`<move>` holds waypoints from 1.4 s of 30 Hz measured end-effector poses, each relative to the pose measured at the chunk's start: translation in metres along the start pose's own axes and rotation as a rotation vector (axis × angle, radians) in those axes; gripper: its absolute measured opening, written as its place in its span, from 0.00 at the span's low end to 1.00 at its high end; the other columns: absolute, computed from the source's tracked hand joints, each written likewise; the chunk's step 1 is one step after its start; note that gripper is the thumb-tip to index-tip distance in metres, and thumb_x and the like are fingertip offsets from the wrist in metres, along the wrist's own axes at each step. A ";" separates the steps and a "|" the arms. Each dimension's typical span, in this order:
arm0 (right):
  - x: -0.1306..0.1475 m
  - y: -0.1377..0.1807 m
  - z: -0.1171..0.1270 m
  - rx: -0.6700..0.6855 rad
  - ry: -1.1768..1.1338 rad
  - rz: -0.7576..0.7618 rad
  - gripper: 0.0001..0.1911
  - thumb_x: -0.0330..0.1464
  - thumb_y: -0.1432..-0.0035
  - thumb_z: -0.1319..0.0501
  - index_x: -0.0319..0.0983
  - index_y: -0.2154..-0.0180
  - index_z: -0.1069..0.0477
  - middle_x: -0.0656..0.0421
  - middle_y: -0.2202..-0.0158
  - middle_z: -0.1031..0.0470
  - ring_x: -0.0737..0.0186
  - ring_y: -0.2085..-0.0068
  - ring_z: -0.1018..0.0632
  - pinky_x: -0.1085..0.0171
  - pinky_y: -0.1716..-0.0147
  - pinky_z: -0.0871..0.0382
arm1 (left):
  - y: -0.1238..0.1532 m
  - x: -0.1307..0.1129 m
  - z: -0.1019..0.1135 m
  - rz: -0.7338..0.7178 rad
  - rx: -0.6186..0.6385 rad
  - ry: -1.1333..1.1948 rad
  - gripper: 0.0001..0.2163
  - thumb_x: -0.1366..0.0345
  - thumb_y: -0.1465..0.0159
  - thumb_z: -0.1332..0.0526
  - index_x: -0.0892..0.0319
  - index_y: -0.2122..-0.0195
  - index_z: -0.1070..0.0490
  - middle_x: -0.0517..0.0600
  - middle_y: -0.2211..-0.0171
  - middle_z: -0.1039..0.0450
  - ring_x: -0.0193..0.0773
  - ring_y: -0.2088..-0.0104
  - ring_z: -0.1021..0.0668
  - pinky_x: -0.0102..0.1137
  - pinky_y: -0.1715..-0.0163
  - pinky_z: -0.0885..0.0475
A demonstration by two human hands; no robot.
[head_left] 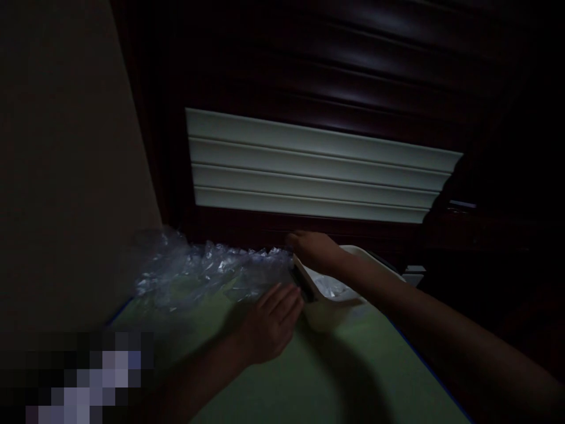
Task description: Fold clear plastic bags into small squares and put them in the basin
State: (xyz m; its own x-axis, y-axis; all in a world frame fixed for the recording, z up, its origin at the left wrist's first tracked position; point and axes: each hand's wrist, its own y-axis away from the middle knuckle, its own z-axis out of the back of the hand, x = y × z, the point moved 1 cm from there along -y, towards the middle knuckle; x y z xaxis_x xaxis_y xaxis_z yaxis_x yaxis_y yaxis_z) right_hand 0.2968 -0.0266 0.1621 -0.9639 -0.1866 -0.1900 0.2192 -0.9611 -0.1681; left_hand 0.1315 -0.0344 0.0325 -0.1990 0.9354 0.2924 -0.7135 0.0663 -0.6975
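Bin (325, 313) on green surface (260, 391), clear film (334, 287) inside, more film (212, 265) beside it; left hand (276, 323) flat, fingers extended, at its side; right hand (316, 252) at far corner, grip cannot be determined

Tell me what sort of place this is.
Likely a dim bedroom: the dark-framed, pale-banded panel looks like a headboard, and the green, blue-edged surface in front of it like a mattress.

Dimly lit; dark panelling (344, 88), pale slats (309, 168), plain wall (57, 147) left.
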 end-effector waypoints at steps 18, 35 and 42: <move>0.133 -0.093 -0.122 -0.098 -0.154 0.015 0.16 0.35 0.37 0.42 0.37 0.50 0.34 0.53 0.50 0.31 0.57 0.55 0.26 0.53 0.58 0.29 | 0.115 0.070 0.071 0.736 0.539 -0.196 0.12 0.63 0.33 0.42 0.61 0.50 0.34 0.54 0.52 0.31 0.43 0.58 0.25 0.41 0.59 0.27; 0.108 0.015 -0.095 -0.417 -1.140 -0.464 0.14 0.36 0.37 0.43 0.38 0.51 0.33 0.54 0.51 0.30 0.58 0.57 0.25 0.55 0.59 0.28 | 0.099 0.053 0.060 0.941 -0.034 0.594 0.13 0.63 0.33 0.42 0.61 0.50 0.34 0.54 0.52 0.32 0.43 0.58 0.25 0.41 0.60 0.27; 0.135 0.054 -0.115 -0.412 -1.368 -0.449 0.20 0.46 0.37 0.47 0.36 0.58 0.30 0.56 0.61 0.26 0.59 0.63 0.24 0.58 0.64 0.29 | 0.097 0.013 0.029 0.896 0.220 1.039 0.12 0.63 0.33 0.42 0.62 0.51 0.33 0.53 0.55 0.30 0.41 0.60 0.24 0.40 0.62 0.26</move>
State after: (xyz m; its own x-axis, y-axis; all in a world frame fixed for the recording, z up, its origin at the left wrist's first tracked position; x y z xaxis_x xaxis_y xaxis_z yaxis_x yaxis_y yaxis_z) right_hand 0.1956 -0.0802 0.0166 -0.3021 -0.1642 0.9390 -0.3240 -0.9087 -0.2631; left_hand 0.0399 -0.0254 -0.0125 -0.1237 0.4626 -0.8779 -0.7186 -0.6518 -0.2422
